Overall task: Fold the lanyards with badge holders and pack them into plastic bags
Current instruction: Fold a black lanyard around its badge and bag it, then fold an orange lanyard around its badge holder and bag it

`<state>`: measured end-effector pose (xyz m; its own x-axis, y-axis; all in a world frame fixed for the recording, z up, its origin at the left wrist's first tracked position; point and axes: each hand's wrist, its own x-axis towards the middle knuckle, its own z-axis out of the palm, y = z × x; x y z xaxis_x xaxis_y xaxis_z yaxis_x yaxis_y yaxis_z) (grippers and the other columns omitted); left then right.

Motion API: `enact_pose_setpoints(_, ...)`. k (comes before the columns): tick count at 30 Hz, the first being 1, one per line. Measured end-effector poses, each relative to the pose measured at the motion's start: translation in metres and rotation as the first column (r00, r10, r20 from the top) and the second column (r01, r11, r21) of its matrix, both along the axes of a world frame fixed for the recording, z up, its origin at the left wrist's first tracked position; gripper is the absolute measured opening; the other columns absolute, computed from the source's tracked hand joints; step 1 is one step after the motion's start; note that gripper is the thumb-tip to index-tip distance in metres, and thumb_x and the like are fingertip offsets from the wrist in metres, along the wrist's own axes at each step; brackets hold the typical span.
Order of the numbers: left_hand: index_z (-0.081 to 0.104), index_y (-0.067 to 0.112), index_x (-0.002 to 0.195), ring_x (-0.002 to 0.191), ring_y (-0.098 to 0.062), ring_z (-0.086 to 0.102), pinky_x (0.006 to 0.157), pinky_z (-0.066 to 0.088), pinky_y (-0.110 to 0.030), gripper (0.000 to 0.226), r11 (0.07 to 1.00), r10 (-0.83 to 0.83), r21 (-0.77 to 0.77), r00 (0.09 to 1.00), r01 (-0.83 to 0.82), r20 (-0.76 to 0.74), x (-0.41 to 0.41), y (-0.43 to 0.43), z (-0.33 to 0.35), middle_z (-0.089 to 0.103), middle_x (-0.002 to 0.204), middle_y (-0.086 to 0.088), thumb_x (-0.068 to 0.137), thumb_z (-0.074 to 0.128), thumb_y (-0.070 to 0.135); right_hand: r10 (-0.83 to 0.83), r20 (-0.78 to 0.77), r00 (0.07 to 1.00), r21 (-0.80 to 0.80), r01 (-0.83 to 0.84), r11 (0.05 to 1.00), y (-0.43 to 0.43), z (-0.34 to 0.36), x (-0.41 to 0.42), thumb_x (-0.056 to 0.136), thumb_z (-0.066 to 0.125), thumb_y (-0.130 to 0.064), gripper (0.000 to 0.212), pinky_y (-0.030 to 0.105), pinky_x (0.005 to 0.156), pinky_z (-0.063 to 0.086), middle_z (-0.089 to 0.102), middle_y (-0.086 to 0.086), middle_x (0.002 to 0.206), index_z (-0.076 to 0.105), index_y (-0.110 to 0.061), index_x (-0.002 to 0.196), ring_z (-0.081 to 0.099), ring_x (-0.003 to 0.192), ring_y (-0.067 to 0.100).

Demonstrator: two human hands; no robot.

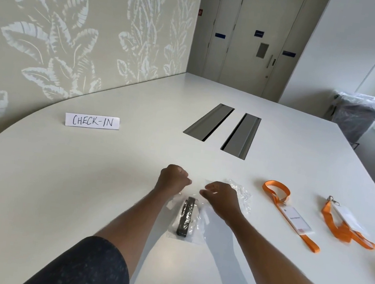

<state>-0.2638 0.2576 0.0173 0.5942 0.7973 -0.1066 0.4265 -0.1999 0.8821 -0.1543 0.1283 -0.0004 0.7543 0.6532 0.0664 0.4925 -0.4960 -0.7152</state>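
White table [79,186], perhaps matte, leaf-patterned wall [53,26]

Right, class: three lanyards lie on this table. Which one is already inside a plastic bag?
The dark folded lanyard between the hands, inside the clear plastic bag. The two orange lanyards to its right lie loose and unbagged.

Bagged black lanyard [186,216]; 2 orange lanyards [289,212] loose rightward

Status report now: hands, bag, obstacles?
Both hands pinching bag top. Black lanyard inside plastic bag. Two orange lanyards waiting right. Nothing blocking.
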Motion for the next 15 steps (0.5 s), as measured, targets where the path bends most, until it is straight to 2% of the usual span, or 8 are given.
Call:
enact_pose_setpoints(4,0.071,0.011,0.095,0.09,-0.02,0.063,0.074,0.042,-0.022,0.02,1.0,-0.013,0.013,0.997,0.012,0.07,0.023,-0.016,0.01,0.069,0.092,-0.002,0.08,0.072,0.024,-0.074,0.018,0.997,0.064,0.072,0.995,-0.016,0.014,0.013,0.084,0.069,-0.041,0.033,0.021,0.079,0.038,0.073,0.002,0.107,0.072,-0.013,0.103,0.065,0.104,0.017)
enact_pose_setpoints(9,0.073,0.011,0.093,0.089,-0.018,0.062,0.076,0.042,-0.022,0.021,0.999,-0.044,0.027,0.987,0.04,0.155,0.055,-0.047,0.023,0.073,0.093,-0.003,0.083,0.07,0.029,-0.153,0.068,0.986,0.08,0.148,0.986,-0.055,0.033,0.043,0.089,0.062,-0.046,0.042,0.022,0.084,0.039,0.071,0.003,0.115,0.07,-0.012,0.111,0.063,0.109,0.019)
enact_pose_setpoints(11,0.073,0.012,0.094,0.088,-0.018,0.062,0.076,0.043,-0.022,0.021,0.998,-0.069,0.024,0.982,0.065,0.174,0.07,-0.064,0.027,0.073,0.094,-0.003,0.083,0.069,0.03,-0.184,0.066,0.981,0.089,0.177,0.98,-0.074,0.039,0.057,0.09,0.062,-0.043,0.031,0.024,0.08,0.039,0.073,-0.001,0.097,0.073,-0.014,0.095,0.064,0.095,0.018)
enact_pose_setpoints(12,0.073,0.012,0.094,0.088,-0.017,0.062,0.076,0.042,-0.022,0.021,0.997,-0.079,0.022,0.98,0.076,0.181,0.076,-0.071,0.029,0.073,0.094,-0.002,0.084,0.069,0.03,-0.19,0.077,0.979,0.1,0.182,0.978,-0.083,0.041,0.063,0.09,0.062,-0.041,0.026,0.026,0.074,0.039,0.068,-0.005,0.078,0.069,-0.019,0.077,0.06,0.08,0.017)
enact_pose_setpoints(13,0.073,0.012,0.094,0.088,-0.018,0.062,0.075,0.043,-0.022,0.021,0.996,-0.09,0.018,0.978,0.088,0.187,0.083,-0.08,0.03,0.073,0.093,-0.002,0.084,0.069,0.029,-0.203,0.081,0.976,0.11,0.194,0.975,-0.092,0.042,0.07,0.09,0.062,-0.039,0.034,0.027,0.068,0.036,0.056,-0.008,0.061,0.058,-0.021,0.061,0.051,0.066,0.015)
enact_pose_setpoints(14,0.074,0.011,0.093,0.089,-0.019,0.064,0.075,0.043,-0.022,0.02,0.995,-0.099,0.01,0.976,0.099,0.192,0.089,-0.089,0.032,0.073,0.092,-0.003,0.084,0.068,0.028,-0.215,0.083,0.973,0.113,0.205,0.972,-0.101,0.043,0.076,0.089,0.062,-0.038,0.042,0.029,0.062,0.033,0.046,-0.008,0.054,0.051,-0.017,0.054,0.044,0.058,0.015)
enact_pose_setpoints(15,0.074,0.011,0.092,0.091,-0.021,0.065,0.075,0.045,-0.023,0.018,0.994,-0.11,0.002,0.974,0.112,0.198,0.095,-0.098,0.033,0.073,0.089,-0.003,0.084,0.068,0.026,-0.235,0.074,0.969,0.111,0.226,0.968,-0.111,0.045,0.083,0.089,0.062,-0.037,0.044,0.03,0.059,0.031,0.045,-0.005,0.053,0.051,-0.01,0.056,0.042,0.057,0.018)
